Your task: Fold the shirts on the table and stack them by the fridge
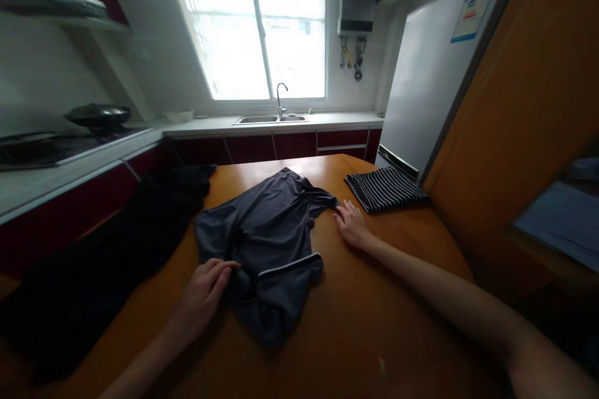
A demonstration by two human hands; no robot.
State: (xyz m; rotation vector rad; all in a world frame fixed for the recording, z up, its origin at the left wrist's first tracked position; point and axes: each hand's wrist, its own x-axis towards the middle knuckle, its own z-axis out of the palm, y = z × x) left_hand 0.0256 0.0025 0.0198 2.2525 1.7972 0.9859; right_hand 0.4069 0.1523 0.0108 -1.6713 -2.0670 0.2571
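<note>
A dark grey garment [266,230] with a thin white edge lies crumpled on the wooden table [355,324] in front of me. My left hand [206,290] rests on its near left edge, fingers curled and pinching the cloth. At the garment's right tip, my right hand [350,224] lies flat on the table with fingers stretched out, touching the cloth's edge. A folded black-and-white striped cloth [386,188] sits just beyond my right hand.
A black garment [107,249] drapes over the table's left side. A refrigerator [435,75] and a wooden panel [528,118] stand at right. The kitchen counter with a sink [271,118] runs below the window; a wok [98,115] sits on the stove at left.
</note>
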